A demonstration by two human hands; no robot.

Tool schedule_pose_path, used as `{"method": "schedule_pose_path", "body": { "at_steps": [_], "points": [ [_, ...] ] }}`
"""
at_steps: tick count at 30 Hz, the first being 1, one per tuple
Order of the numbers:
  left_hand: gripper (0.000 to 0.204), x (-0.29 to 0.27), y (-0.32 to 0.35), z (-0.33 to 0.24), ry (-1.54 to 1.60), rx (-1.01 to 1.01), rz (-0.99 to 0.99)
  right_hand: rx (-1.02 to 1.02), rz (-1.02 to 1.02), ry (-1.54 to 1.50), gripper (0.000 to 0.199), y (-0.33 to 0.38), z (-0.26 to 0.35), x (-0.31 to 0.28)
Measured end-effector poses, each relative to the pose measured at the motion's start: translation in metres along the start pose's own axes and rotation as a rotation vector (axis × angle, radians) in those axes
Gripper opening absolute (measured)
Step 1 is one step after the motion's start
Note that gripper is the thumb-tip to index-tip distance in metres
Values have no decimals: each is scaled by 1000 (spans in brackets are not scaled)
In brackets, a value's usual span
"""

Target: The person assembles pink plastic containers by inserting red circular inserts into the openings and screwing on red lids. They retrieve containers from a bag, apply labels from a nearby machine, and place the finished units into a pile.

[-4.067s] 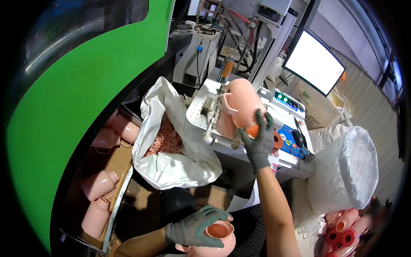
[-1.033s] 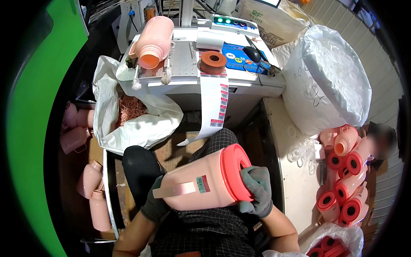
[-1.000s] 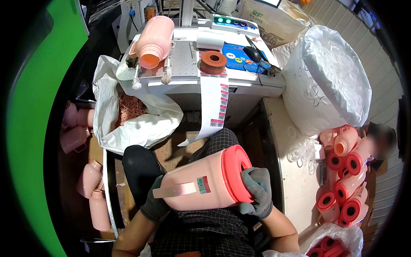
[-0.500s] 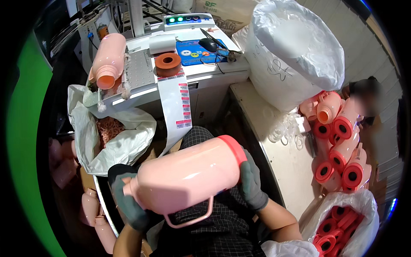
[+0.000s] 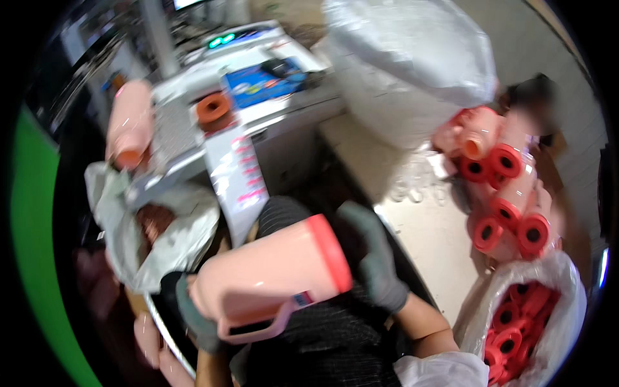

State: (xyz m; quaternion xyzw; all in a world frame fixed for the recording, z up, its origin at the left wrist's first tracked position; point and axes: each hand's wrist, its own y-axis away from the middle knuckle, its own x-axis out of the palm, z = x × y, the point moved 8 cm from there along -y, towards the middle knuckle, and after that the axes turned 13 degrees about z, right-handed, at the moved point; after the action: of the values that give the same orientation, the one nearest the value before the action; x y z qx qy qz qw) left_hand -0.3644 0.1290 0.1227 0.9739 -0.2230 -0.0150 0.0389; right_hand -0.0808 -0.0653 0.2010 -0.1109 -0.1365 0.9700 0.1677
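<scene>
A pale pink plastic jug (image 5: 261,267) with a red base ring and a looped side handle (image 5: 258,329) lies tilted over my lap, its base up to the right. My gloved left hand (image 5: 195,316) is wrapped around the neck end, hiding the mouth. Beside the handle, a small dark and red sticker (image 5: 302,298) shows on the jug's wall. My gloved right hand (image 5: 376,261) is off the jug, fingers stretched out near the red base and holding nothing. A strip of printed labels (image 5: 235,177) hangs from the bench close to my knee.
Another pink jug (image 5: 131,122) and an orange tape roll (image 5: 213,111) are on the white machine bench (image 5: 293,103). Pink jugs with red bases (image 5: 509,200) are piled at right, above a bag of red parts (image 5: 570,303). A big white bag (image 5: 393,84) stands behind.
My right hand has come away from the jug's base and opened. The jug has turned, bringing its handle and sticker into sight. The whole view has shifted and blurred.
</scene>
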Motion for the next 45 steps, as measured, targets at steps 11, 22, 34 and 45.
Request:
{"method": "schedule_pose_path", "body": {
  "at_steps": [11, 22, 34, 45],
  "points": [
    [55, 107, 76, -157, -699, 1323, 950, 276, -519, -790, 41, 76, -57, -42],
    [80, 127, 39, -117, -618, 772, 775, -452, -976, -891, 54, 48, 9, -369],
    [59, -171, 84, 35, -853, 224, -385, 223, -715, -411, 38, 45, -122, -409],
    [52, -443, 241, 192, -1235, -687, -697, 349, -236, 370, 38, 79, -119, -134]
  ]
}}
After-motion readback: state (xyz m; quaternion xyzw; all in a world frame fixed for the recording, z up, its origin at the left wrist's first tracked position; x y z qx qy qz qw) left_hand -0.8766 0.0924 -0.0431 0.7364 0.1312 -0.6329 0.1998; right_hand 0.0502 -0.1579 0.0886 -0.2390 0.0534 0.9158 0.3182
